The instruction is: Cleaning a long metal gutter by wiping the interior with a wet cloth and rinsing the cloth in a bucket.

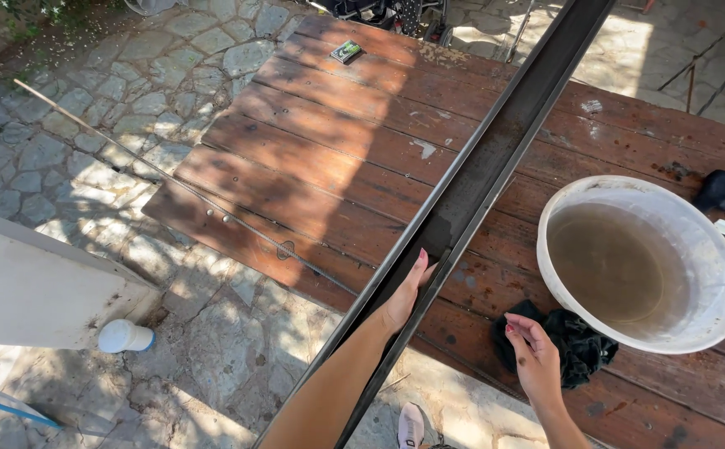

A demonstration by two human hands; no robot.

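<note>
Left hand [402, 293] lies flat, fingers together and stretched out, inside a long dark metal channel [485, 158], its palm against the channel's inner face; it grips nothing, only presses there. That channel runs slantwise across the wooden table [321, 158], from the far edge at the upper right down past the near edge, where its lower end hangs out over the stone paving [71, 158]. Right hand [535, 357] is half open, fingers loosely curled, fingertips touching a crumpled black cloth [582, 345] near the table's near edge. Just beside the cloth, toward the right edge, stands a white basin [724, 274] holding murky water. A thin rod [171, 179] lies across the table's left corner and sticks out over the paving. A small green box [346, 51] sits close to the far edge. Most of the table's left half is bare planks, and a bare strip of planks lies between channel and basin.
</note>
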